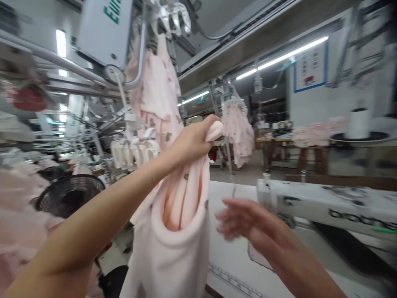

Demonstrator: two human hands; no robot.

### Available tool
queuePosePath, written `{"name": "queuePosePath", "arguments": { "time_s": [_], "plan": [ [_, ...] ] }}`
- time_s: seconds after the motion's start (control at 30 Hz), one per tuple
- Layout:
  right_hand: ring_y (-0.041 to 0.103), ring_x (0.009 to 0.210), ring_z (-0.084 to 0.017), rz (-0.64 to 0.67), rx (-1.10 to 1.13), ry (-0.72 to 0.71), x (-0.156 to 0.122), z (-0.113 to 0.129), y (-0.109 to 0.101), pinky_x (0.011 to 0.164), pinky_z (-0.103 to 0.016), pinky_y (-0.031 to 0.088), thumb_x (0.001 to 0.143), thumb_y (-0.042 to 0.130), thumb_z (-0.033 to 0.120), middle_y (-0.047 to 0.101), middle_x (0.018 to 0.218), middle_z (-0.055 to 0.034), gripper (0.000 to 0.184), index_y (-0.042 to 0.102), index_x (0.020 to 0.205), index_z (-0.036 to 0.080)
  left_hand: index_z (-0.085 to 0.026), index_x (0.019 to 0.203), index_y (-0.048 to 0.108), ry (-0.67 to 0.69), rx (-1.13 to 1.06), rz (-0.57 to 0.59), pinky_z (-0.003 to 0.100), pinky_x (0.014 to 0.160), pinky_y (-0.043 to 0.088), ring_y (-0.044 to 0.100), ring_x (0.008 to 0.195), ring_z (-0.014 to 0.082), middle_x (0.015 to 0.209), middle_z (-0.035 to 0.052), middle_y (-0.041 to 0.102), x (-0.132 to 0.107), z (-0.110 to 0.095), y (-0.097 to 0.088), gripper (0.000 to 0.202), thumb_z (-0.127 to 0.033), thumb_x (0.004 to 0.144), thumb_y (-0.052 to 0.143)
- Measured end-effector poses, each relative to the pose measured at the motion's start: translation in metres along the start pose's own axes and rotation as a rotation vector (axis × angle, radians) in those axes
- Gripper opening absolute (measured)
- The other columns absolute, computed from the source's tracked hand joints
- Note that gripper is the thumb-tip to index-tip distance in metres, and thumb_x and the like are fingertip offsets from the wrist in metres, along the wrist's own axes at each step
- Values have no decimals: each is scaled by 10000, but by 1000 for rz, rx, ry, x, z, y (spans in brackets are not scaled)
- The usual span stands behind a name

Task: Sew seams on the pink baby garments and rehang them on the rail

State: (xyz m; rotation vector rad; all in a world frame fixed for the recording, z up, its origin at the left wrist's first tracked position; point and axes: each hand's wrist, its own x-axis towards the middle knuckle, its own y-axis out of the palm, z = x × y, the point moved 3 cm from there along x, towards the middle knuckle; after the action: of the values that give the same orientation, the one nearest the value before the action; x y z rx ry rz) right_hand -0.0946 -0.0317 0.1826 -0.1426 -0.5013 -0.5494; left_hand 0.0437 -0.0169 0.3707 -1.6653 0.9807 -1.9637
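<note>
Pink garment (pixel 181 256), hanging: left hand (pixel 197 138), grip clenched on its bunched upper part. Right hand (pixel 246 219), blurred, grip loosely spread, near white sewing machine (pixel 310 205).

Right hand (pixel 245 219): fingers blurred
Pink garment (pixel 181 258): lower end cut off by bottom edge
Sewing machine (pixel 313 203): cut off at right edge
Wall notice (pixel 311 66): lettering too small to read

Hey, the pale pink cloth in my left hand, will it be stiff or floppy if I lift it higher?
Probably floppy: the pale pink cloth hangs in soft folds below your left hand. Its rounded edge sags in a loop, so it may swing. It bunches in your fist, suggesting it should squash easily.
</note>
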Motion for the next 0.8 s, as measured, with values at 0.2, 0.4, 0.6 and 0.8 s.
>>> {"name": "queuePosePath", "arguments": {
  "time_s": [0.2, 0.4, 0.6, 0.8],
  "plan": [
    [523, 900, -200, -359, -234, 85, 33, -6, -27, 813, -361, 439, 750, 623, 496, 565, 974, -54, 424, 496, 1011, 187, -208, 1078, 545, 49, -129, -73, 327, 755, 426, 584, 751, 192, 811, 2, 602, -1, -41, 28, 292, -211, 787, 525],
    [559, 738, -170, -85, 253, 221, -24, -19, -45, 635, -244, 446, 636, 722, 562, 609, 832, -41, 494, 585, 876, 152, -234, 1057, 547, -147, -415, -154, 245, 674, 445, 590, 759, 175, 898, -10, 636, -64, -14, 50, 297, -390, 805, 538],
    [414, 525, -84, -583, 56, 364, -90, -67, -61, 465, -168, 322, 725, 654, 546, 461, 606, 38, 405, 523, 724, 163, -210, 1000, 584, -351, -136, 614, 337, 732, 456, 628, 853, 263, 935, 62, 675, -169, 37, 184, 228, -298, 795, 535],
    [421, 533, -106, -621, 67, 367, -103, -106, -41, 588, -229, 427, 768, 570, 596, 453, 628, 43, 404, 542, 830, 198, -244, 1262, 453, -175, -456, 569, 414, 1040, 276, 395, 1242, 254, 1335, 77, 472, -155, -23, 221, 459, -396, 833, 510]
  ]
}}
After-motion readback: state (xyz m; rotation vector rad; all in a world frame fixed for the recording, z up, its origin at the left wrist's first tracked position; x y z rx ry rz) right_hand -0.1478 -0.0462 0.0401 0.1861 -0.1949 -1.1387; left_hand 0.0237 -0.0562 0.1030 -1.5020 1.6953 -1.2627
